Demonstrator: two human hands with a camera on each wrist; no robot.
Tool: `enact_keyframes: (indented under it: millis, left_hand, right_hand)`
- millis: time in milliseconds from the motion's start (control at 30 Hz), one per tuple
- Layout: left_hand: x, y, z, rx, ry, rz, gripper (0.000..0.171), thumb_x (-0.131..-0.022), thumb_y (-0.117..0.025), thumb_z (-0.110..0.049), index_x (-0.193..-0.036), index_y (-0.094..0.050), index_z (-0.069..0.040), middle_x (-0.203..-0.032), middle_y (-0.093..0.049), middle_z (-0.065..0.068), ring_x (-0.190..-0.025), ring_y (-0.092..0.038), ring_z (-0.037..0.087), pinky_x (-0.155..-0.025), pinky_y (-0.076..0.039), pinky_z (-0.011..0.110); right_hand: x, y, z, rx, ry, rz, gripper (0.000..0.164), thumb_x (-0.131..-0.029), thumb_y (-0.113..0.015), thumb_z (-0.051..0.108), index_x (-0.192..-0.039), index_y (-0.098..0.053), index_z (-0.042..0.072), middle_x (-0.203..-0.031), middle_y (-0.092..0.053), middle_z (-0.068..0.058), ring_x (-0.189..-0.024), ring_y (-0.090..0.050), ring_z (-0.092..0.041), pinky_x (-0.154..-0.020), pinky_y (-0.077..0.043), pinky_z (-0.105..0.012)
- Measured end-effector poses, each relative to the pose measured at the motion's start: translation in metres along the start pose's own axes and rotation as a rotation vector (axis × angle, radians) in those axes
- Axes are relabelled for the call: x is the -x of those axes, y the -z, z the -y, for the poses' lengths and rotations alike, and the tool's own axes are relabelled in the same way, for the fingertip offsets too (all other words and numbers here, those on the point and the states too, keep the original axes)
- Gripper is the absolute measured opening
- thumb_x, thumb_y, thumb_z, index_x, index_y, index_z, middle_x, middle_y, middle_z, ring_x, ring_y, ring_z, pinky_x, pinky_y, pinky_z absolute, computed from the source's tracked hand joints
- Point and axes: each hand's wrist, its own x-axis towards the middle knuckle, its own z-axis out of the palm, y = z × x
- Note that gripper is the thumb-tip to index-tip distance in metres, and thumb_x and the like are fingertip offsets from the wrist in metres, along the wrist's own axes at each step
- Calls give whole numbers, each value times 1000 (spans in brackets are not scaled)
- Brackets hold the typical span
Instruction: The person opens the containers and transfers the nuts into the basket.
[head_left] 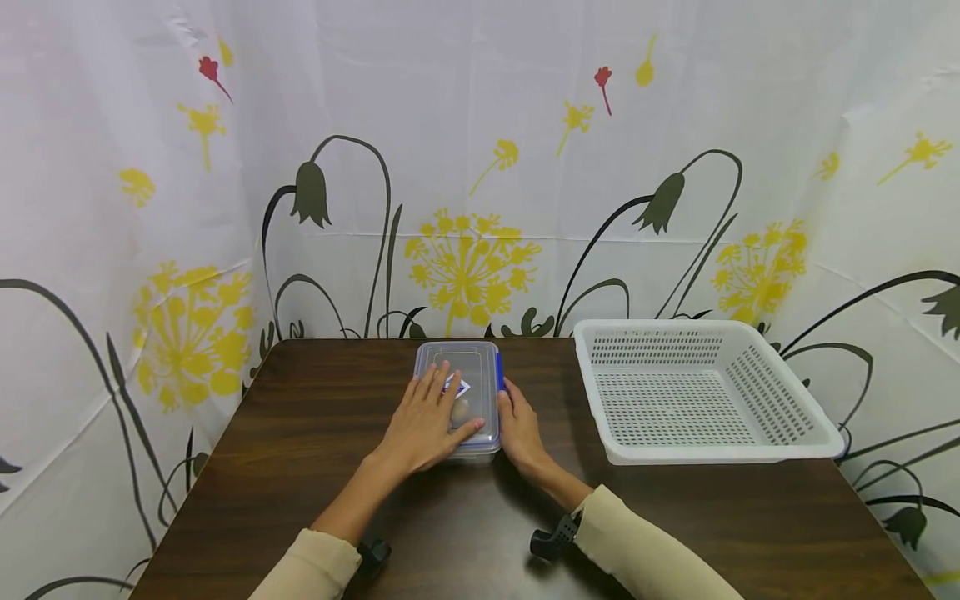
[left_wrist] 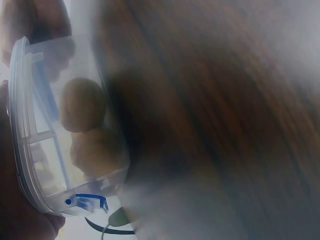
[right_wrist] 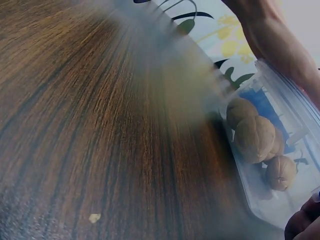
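A clear plastic food container [head_left: 480, 358] lies on the table, its lid on top and a blue clip [head_left: 500, 372] along its right side. Walnuts [right_wrist: 255, 139] show through its wall in the right wrist view; two walnuts [left_wrist: 82, 105] appear in the left wrist view. My left hand [head_left: 427, 425] rests flat on the lid with fingers stretched out, partly covering a blue-and-white label [head_left: 459, 387]. My right hand [head_left: 521, 429] touches the container's right side by the clip, its fingers fairly straight. Neither palm is visible from above.
To the right stands a white perforated plastic basket [head_left: 611, 454]. The dark wooden table [head_left: 315, 417] ends at a flower-patterned curtain [head_left: 465, 100] behind. A small pale crumb [right_wrist: 94, 218] lies on the wood in the right wrist view.
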Motion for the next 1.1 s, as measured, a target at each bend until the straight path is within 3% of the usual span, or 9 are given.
enact_keyframes:
  millis: [200,400,567,867,1100]
  left_hand:
    - [-1,-4,1,-31,-9,-15,95,-103,-48,-69,-164,-33,2,-173,-22,25,-161,-19,44,-129,-17,62]
    - [1,0,-2,-25,6,15,96,-103,-48,-69,-165,-30,2,-173,-19,25,-162,-15,44,-130,-14,61]
    - [2,0,-3,-18,7,-22,94,-103,-51,-67,-163,-34,3,-172,-24,26,-160,-20,45,-129,-17,62]
    - [-1,2,-5,-17,-4,-14,95,-103,-48,-69,-163,-34,3,-172,-24,26,-161,-19,45,-129,-17,62]
    - [1,0,-1,50,-9,-46,99,-102,-44,-74,-162,-37,4,-171,-25,27,-160,-20,46,-128,-17,63]
  right_hand:
    - [1,1,-1,6,19,-7,48,-116,-40,24,-157,-46,0,-147,-60,-25,-135,-57,-41,-117,-41,-60]
    - [2,0,-3,39,39,-5,47,-117,-39,23,-156,-47,-1,-147,-60,-26,-135,-58,-43,-116,-42,-61]
    - [1,1,-6,44,48,-4,46,-117,-38,20,-155,-48,-3,-143,-62,-28,-132,-59,-43,-114,-44,-61]
    - [2,7,-11,14,8,-69,42,-115,-42,17,-150,-56,0,-140,-66,-23,-132,-60,-40,-115,-43,-58]
    - [1,6,-10,123,14,-132,39,-111,-49,15,-145,-61,-1,-136,-69,-22,-128,-65,-38,-111,-49,-56]
